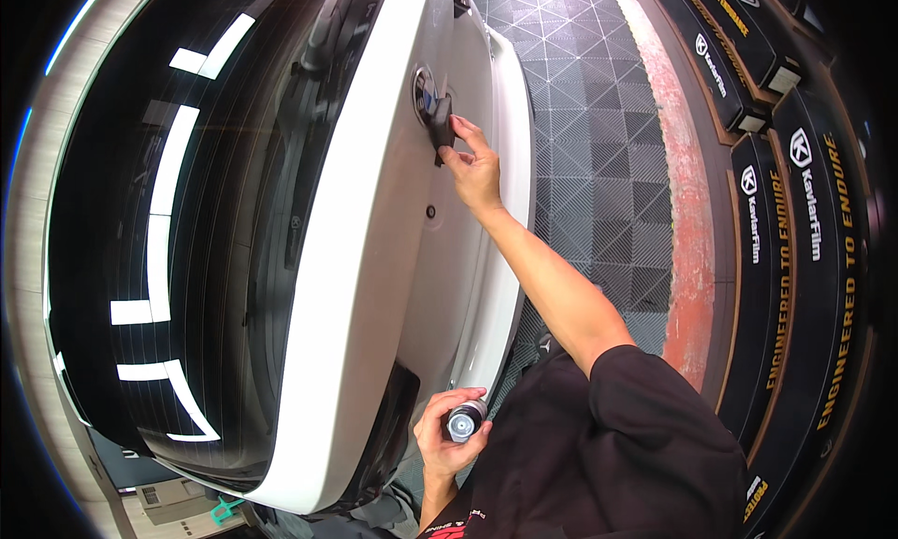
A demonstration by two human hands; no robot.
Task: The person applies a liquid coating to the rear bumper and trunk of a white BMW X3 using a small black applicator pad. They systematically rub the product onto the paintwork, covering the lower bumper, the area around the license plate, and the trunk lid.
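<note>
My right hand [475, 172] reaches out over the rear of a white car [374, 202]. Its thumb and fingers pinch a dark applicator block [442, 128], which is at the round badge [423, 88] and covers part of it; whether it presses on the badge or the paint beside it, I cannot tell. Close to my body, my left hand [438, 445] is wrapped round a small bottle [463, 421] with a clear, pale top facing up. A small dark round spot [430, 212] shows on the tailgate panel between the two hands.
Left of the panel curves the dark rear window [187, 230], with bright light reflections. Grey patterned floor tiles [599, 165] run along the car's right side. Beyond a worn red-and-white strip [687, 230] stand long black boxes [814, 221]. A teal object [225, 510] lies low at the left.
</note>
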